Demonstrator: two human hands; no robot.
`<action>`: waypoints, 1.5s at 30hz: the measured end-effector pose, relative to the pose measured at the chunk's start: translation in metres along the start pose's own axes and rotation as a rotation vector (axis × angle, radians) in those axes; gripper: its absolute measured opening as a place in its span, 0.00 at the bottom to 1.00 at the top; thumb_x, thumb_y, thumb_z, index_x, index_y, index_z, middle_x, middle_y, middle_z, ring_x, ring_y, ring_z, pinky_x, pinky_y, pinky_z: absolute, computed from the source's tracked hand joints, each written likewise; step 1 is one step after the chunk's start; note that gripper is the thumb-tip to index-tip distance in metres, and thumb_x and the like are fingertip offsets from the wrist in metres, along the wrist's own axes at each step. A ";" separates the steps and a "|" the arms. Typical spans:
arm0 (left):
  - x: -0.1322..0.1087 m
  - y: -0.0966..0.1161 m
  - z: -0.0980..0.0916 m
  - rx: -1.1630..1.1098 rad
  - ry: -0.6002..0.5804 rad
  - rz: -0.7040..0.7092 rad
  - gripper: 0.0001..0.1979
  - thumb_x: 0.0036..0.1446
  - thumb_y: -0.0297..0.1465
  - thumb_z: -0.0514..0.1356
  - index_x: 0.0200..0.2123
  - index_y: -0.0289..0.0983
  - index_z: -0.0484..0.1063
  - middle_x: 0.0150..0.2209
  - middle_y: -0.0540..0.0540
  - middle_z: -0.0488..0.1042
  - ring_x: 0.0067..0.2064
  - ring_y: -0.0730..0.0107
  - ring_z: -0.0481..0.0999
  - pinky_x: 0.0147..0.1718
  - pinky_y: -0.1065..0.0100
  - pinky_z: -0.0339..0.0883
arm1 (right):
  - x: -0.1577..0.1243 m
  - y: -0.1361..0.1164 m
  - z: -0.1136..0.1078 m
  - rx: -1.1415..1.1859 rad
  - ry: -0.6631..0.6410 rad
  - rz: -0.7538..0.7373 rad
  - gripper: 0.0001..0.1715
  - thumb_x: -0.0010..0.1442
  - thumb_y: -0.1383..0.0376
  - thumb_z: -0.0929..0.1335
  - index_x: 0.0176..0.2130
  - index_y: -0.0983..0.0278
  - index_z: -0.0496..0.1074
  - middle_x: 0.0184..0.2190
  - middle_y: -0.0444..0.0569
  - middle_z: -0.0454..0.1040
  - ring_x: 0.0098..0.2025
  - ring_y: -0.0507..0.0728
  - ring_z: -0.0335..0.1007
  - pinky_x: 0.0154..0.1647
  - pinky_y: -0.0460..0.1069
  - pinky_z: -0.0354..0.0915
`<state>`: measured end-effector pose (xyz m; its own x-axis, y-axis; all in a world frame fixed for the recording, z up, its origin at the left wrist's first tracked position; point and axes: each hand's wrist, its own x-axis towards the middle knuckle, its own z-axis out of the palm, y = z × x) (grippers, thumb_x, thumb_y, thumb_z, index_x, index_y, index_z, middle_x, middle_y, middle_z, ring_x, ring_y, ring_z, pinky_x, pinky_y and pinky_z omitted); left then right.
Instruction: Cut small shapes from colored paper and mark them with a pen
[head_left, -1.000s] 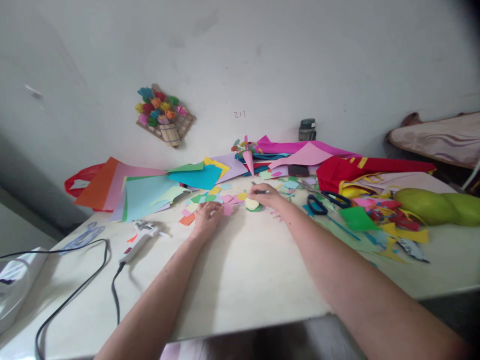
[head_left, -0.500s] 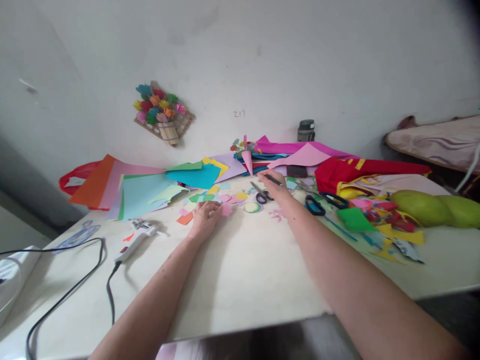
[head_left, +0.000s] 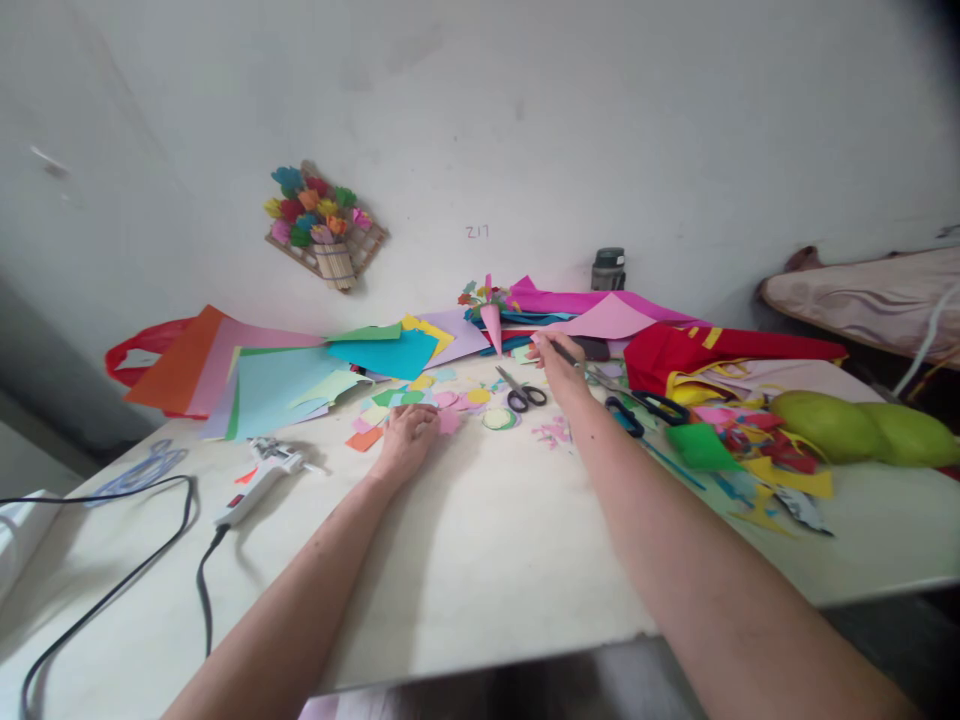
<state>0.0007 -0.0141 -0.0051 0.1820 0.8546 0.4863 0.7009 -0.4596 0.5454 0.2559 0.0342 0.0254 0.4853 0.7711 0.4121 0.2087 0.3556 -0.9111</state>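
My left hand point(head_left: 411, 432) rests low on the table, fingers spread over a pink paper piece point(head_left: 448, 420) among paper circles point(head_left: 478, 397). An orange piece point(head_left: 365, 439) lies to its left. My right hand point(head_left: 559, 362) is raised farther back, its fingers closed round a dark pen point(head_left: 564, 352). Small black scissors point(head_left: 520, 393) lie between the hands, left of my right wrist. In front of them is a pale round piece point(head_left: 496, 419). Small pink scraps point(head_left: 553, 432) lie beside my right forearm. A pink paper cone with little flowers point(head_left: 491, 328) stands behind.
A white glue gun point(head_left: 262, 484) with a black cable lies at the left, before coloured sheets point(head_left: 281, 385). At the right are larger scissors point(head_left: 660, 407), paper scraps point(head_left: 772, 440), red cloth point(head_left: 675, 350) and green fruit point(head_left: 862, 428). A bottle point(head_left: 608, 269) stands behind.
My right hand has shifted slightly right, away from the small scissors and the cone's tip, with the pen still in it. My left hand stays at the paper pieces. The view has moved a little.
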 end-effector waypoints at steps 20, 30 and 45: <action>-0.001 -0.002 0.001 0.022 -0.011 0.027 0.08 0.53 0.33 0.53 0.26 0.41 0.70 0.43 0.46 0.75 0.49 0.57 0.64 0.50 0.55 0.57 | 0.008 0.020 -0.005 -0.171 -0.057 -0.081 0.17 0.53 0.60 0.61 0.40 0.61 0.71 0.24 0.47 0.74 0.29 0.57 0.70 0.31 0.50 0.65; 0.000 -0.001 0.003 0.041 -0.008 0.014 0.07 0.53 0.33 0.54 0.27 0.41 0.70 0.43 0.47 0.75 0.49 0.57 0.64 0.50 0.53 0.55 | -0.019 0.013 0.014 -0.638 -0.257 -0.201 0.14 0.49 0.64 0.64 0.38 0.55 0.73 0.26 0.44 0.75 0.33 0.57 0.69 0.32 0.49 0.58; 0.034 0.007 -0.003 -0.722 0.313 -0.339 0.06 0.49 0.34 0.59 0.27 0.37 0.66 0.25 0.48 0.74 0.29 0.67 0.76 0.34 0.65 0.67 | -0.027 0.008 0.015 -0.694 -0.365 -0.272 0.16 0.59 0.62 0.58 0.41 0.56 0.71 0.30 0.41 0.77 0.35 0.55 0.71 0.30 0.46 0.56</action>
<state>0.0098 0.0115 0.0171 -0.2310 0.9166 0.3263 0.0532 -0.3230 0.9449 0.2319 0.0234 0.0074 0.0610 0.8705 0.4883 0.8133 0.2403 -0.5299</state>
